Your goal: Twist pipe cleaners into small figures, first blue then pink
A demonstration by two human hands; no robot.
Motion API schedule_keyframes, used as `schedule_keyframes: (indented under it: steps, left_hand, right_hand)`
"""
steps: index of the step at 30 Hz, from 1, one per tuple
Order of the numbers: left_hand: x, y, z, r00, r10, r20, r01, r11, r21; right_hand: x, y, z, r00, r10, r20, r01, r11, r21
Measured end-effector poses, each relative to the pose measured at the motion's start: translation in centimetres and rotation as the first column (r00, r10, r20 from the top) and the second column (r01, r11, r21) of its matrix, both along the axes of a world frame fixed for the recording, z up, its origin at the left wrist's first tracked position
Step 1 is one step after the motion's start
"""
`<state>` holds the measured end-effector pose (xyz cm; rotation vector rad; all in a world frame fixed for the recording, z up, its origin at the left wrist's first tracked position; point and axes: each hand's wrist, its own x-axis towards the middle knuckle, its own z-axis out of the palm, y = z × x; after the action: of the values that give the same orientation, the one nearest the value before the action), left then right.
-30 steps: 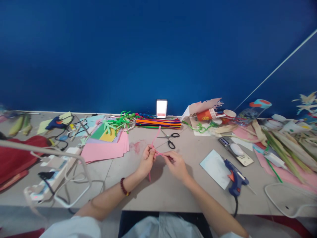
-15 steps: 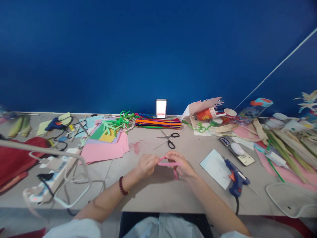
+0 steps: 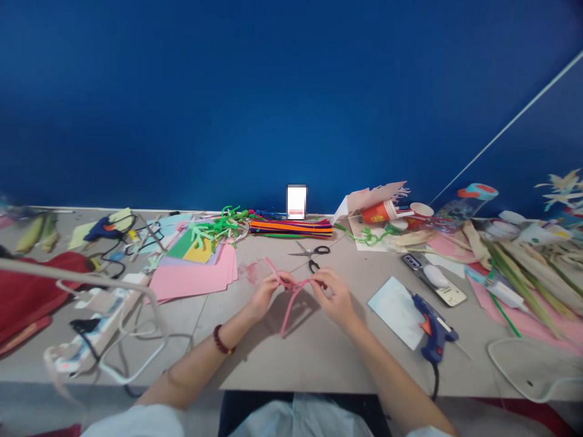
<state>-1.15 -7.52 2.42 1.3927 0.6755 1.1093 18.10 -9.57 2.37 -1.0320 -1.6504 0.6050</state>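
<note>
Pink pipe cleaner, bent and with one loose end trailing toward seven o'clock, held over the surface between the left hand, fingers pinched on it at nine o'clock, and the right hand, likewise pinched at three; blur leaves it uncertain whether several lengths are joined. Around it lie bundled coloured stems at twelve o'clock, scissors at one and pink paper at nine.

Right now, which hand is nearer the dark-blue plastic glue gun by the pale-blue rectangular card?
Right. The right hand is left of the glue gun, across the card; the left hand is farther left.
</note>
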Motion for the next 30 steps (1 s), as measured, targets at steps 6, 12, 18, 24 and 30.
schedule_keyframes:
  steps: [6, 12, 18, 24, 30]
  left_hand:
    - [0.6, 0.4, 0.4, 0.992, -0.092, 0.083, 0.116, 0.923, -0.366]
    - [0.1, -0.6, 0.4, 0.921, -0.362, 0.147, 0.385, 0.778, -0.497]
    - [0.1, -0.2, 0.4, 0.920, -0.292, 0.260, 0.391, 0.706, -0.591]
    - [0.0, -0.3, 0.4, 0.935, -0.319, 0.157, 0.345, 0.708, -0.616]
    - [0.4, -0.8, 1.0, 0.962, 0.031, -0.271, -0.044, 0.998, -0.044]
  right_hand:
    - [0.1, -0.2, -0.3, 0.993, 0.034, 0.110, -0.056, 0.977, 0.204]
    - [0.0, -0.3, -0.6, 0.982, 0.036, 0.186, -0.085, 0.961, 0.263]
    - [0.1, -0.4, -0.5, 0.980, 0.037, 0.193, -0.084, 0.967, 0.240]
    - [-0.1, -0.5, -0.1, 0.984, 0.031, 0.173, -0.076, 0.963, 0.259]
    - [-0.8, -0.9, 0.6, 0.998, 0.026, 0.062, -0.031, 0.996, 0.080]
